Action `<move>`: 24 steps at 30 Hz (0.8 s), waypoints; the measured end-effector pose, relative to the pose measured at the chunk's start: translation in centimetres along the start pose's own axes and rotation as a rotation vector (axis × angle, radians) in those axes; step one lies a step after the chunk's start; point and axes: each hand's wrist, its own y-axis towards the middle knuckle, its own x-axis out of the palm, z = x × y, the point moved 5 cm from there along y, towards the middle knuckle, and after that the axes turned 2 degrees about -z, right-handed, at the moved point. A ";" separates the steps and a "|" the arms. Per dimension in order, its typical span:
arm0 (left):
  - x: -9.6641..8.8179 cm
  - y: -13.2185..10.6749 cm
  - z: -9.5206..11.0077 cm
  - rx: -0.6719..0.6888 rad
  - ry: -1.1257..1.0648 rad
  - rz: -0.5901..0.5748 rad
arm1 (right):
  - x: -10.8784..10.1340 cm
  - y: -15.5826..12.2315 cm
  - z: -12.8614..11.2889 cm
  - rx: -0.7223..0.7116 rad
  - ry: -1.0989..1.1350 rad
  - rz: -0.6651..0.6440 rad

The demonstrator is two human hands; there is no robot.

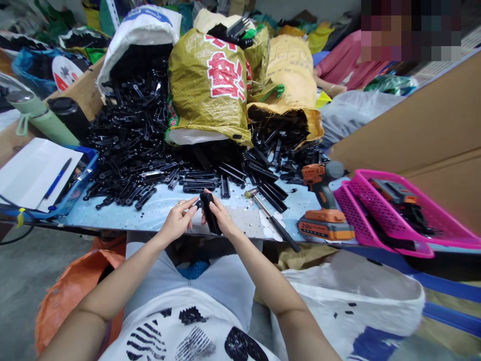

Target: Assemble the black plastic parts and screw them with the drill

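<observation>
My right hand (221,215) is closed around a long black plastic part (211,213) above the table's front edge. Close beside it, my left hand (179,216) pinches a small round black piece (199,204) between thumb and finger, near the upper end of the long part. Whether the two pieces touch I cannot tell. Just beyond my hands lie several black channel-shaped parts (199,182). A hammer (276,223) with a dark handle rests to the right, its grip reaching over the table edge.
An orange cordless drill (323,200) stands at right beside pink baskets (376,210). A heap of black parts (128,135) spills from sacks (208,85) at the back. On the left are a blue tray (90,168) with paper and a green bottle (45,118). Another person sits back right.
</observation>
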 end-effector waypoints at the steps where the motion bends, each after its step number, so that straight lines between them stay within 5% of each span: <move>1: 0.1 0.0 0.2 0.032 0.044 0.016 | 0.1 0.0 -0.1 -0.008 -0.014 -0.001; 6: 0.0 -0.6 2.1 0.245 0.343 0.140 | -0.4 -0.2 -1.9 -0.100 -0.321 -0.003; 11: 0.6 -1.0 2.9 0.315 0.468 0.203 | -0.9 -0.7 -3.9 -0.206 -0.617 -0.011; 19: 2.2 -1.1 3.7 0.447 0.365 0.496 | 1.0 -1.4 -2.7 -0.233 -0.522 0.177; 24: 1.9 -0.2 3.5 0.486 0.342 0.359 | 2.0 -1.4 -1.2 -0.180 -0.500 0.212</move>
